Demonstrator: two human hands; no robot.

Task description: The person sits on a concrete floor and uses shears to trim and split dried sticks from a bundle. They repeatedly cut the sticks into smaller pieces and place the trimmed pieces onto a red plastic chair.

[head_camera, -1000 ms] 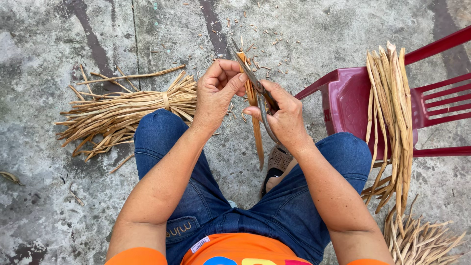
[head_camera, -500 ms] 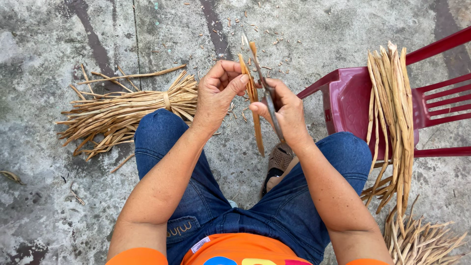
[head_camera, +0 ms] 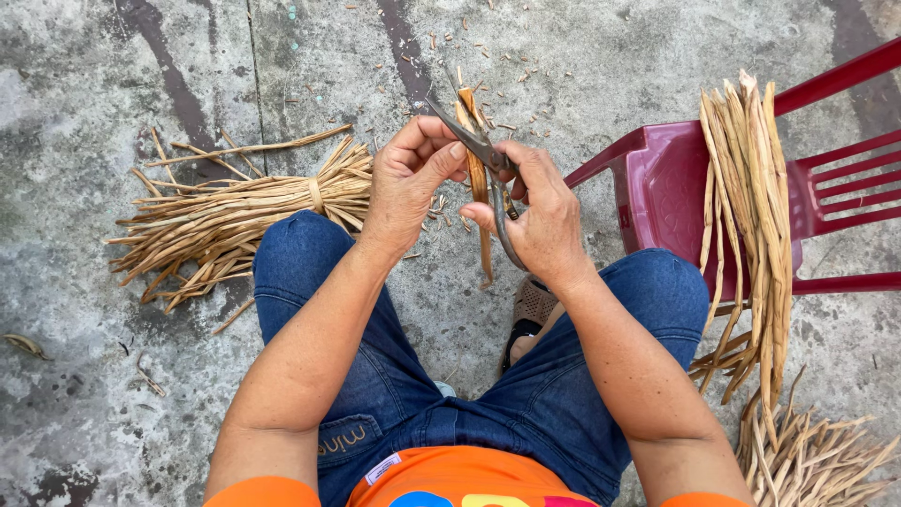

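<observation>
Two bundles of dried stalks frame the scene; the biggest thing is the concrete floor, then the red plastic chair on the person's right, with a long sheaf of stalks lying across its seat and hanging down toward a loose pile on the ground; a tied bundle lies on the floor at the left, just beside the left knee. Between the knees, above the floor, both hands meet; the left hand has its fingers closed in a pinch on the upper part of one dry strip, which hangs down; the right hand has its fingers wrapped around the handles of the scissors, whose blades cross the strip near its top. Small cut pieces are scattered on the floor beyond. I judge the danger is the left thumb, very near the blades; if the strip slips or twists, the blades may catch the skin, or cut in the wrong place.
</observation>
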